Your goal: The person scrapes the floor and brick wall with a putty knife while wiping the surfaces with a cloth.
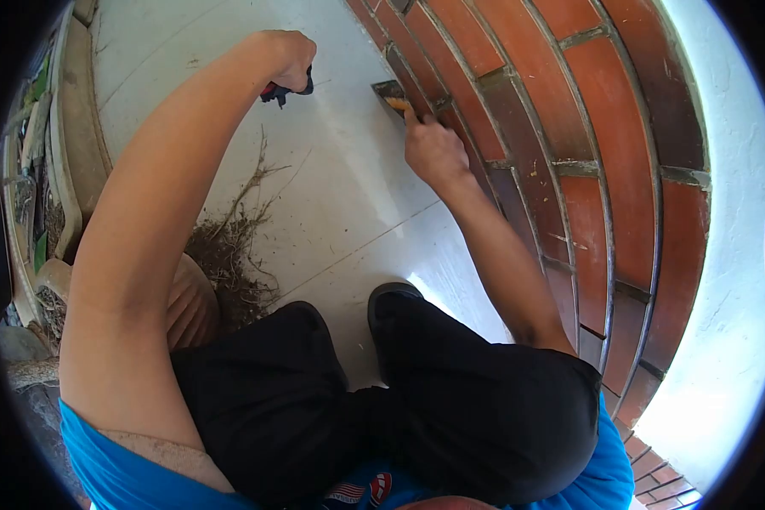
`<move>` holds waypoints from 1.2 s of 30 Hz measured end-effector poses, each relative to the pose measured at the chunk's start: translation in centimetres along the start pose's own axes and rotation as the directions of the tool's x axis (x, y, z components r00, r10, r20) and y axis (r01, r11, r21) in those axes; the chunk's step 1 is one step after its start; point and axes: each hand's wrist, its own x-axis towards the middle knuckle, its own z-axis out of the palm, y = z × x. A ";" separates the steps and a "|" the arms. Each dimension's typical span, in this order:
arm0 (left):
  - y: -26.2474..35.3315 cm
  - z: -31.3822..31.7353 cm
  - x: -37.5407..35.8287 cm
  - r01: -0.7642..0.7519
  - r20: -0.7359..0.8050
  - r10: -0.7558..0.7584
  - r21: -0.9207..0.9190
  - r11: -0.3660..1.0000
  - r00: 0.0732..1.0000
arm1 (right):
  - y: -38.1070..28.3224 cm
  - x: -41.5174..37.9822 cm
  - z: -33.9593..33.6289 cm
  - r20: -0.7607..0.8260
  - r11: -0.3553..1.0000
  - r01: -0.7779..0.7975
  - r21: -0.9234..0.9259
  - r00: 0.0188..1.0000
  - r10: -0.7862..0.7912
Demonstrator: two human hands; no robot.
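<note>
My right hand (438, 151) is closed around the orange-brown handle of a scraper (389, 90). Its flat dark blade rests at the seam where the pale floor meets the brick wall (535, 119). Farther forward and to the left, my left hand (292, 61) is closed on a small black and red object (274, 92); most of it is hidden under the hand, so its kind cannot be made out. Both hands are low over the floor (348, 195), with my left arm stretched out across the left side of the view.
A clump of dry roots and soil (234, 255) lies on the floor beside a ribbed terracotta pot (194, 304), partly hidden by my left arm. A stone-like planter edge (83, 110) with plants runs along the left. My shoes (391, 297) are between the roots and the wall.
</note>
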 end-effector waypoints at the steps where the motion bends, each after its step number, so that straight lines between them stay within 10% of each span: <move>1: 0.0 0.0 0.0 -0.018 -0.019 0.018 -0.010 1.000 1.000 | -0.1 0.5 0.0 0.000 1.000 0.004 0.005 1.000 -0.004; 8: -1.6 1.2 -0.4 -0.222 -0.420 0.181 -0.052 0.974 0.890 | -1.5 0.1 -0.2 0.000 0.999 -0.028 -0.039 1.000 0.028; 36: -2.9 1.9 1.2 -0.111 -0.565 0.069 -0.040 0.993 0.822 | -5.0 10.1 -4.4 0.081 0.993 -0.071 0.090 0.995 0.064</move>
